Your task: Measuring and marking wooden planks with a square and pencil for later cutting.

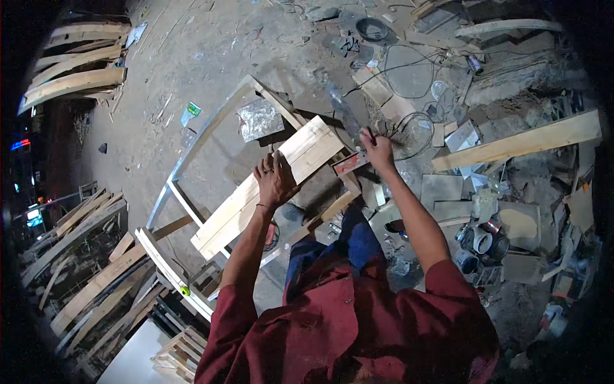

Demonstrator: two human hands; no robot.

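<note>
Two pale wooden boards (238, 203) lie side by side across a light wooden frame (192, 153) in front of me. My left hand (275, 179) rests palm down on the boards, fingers spread. Beyond their far right end, my right hand (378, 152) is closed around a tool with a dark grip. A long grey blade-like part (343, 109) runs up and left from that hand, blurred, so its exact kind is unclear. Just below the boards' right end, beside my right hand, is a red and grey piece (350, 164).
Stacked planks (77, 77) stand at the far left, with more timber (102, 288) near left. A separate plank (518, 141) lies at the right. Cans (481, 240), scraps and a looping cable (409, 96) cover the ground on that side. A metal-looking block (261, 120) sits inside the frame.
</note>
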